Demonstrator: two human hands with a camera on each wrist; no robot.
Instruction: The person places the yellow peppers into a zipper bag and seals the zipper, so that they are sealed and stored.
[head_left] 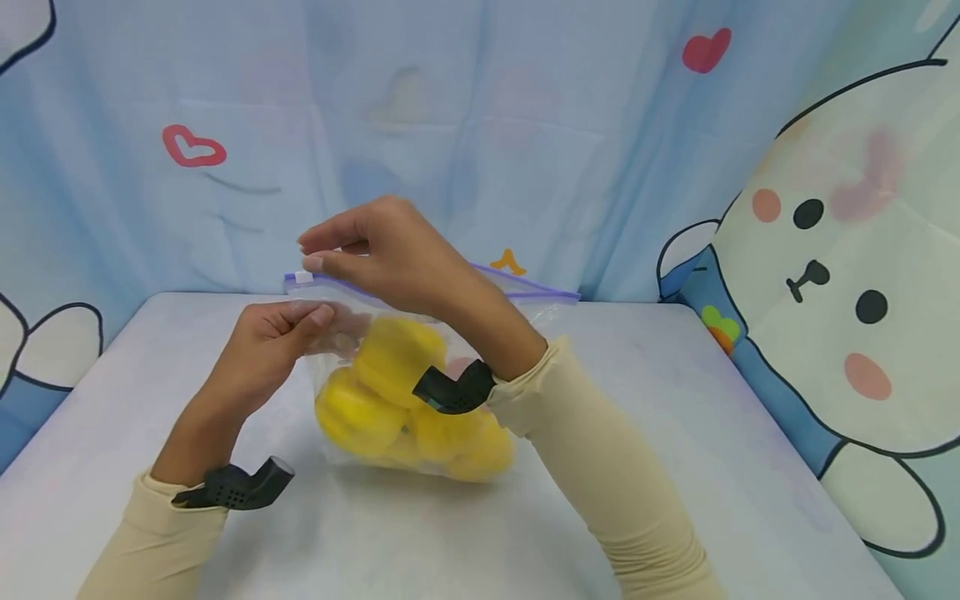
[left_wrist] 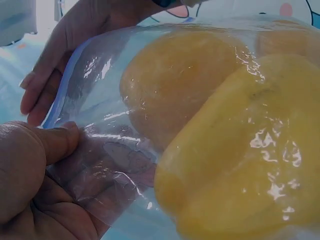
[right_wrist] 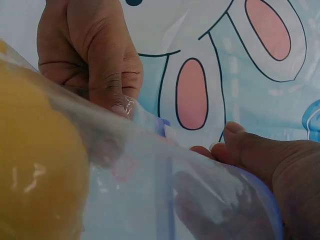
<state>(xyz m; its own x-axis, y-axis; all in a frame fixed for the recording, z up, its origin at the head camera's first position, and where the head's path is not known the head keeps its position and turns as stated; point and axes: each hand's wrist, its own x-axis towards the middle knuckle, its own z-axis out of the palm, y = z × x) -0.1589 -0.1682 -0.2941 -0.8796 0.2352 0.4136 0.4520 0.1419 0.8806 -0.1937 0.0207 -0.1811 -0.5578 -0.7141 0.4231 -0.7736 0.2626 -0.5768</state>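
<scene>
A clear zip bag (head_left: 480, 333) with a purple zip strip stands upright on the table, holding several yellow bell peppers (left_wrist: 240, 150). Its two purple edges are apart toward the right, and the white slider (head_left: 303, 277) sits at the strip's left end. My left hand (head_left: 273, 337) pinches the bag's left side below the strip, thumb in front and fingers behind the plastic. Over the slider hovers my right hand (head_left: 375, 250), its fingers and thumb loosely bent. In the right wrist view, the right fingertips (right_wrist: 234, 128) stand a little apart from the slider (right_wrist: 170, 132).
A white table (head_left: 637, 467) lies under the bag. Behind it hangs a light blue curtain (head_left: 525, 125) printed with hearts and cartoon animals. Each wrist carries a black camera mount, one on the right wrist (head_left: 457, 389) and one on the left wrist (head_left: 236, 486).
</scene>
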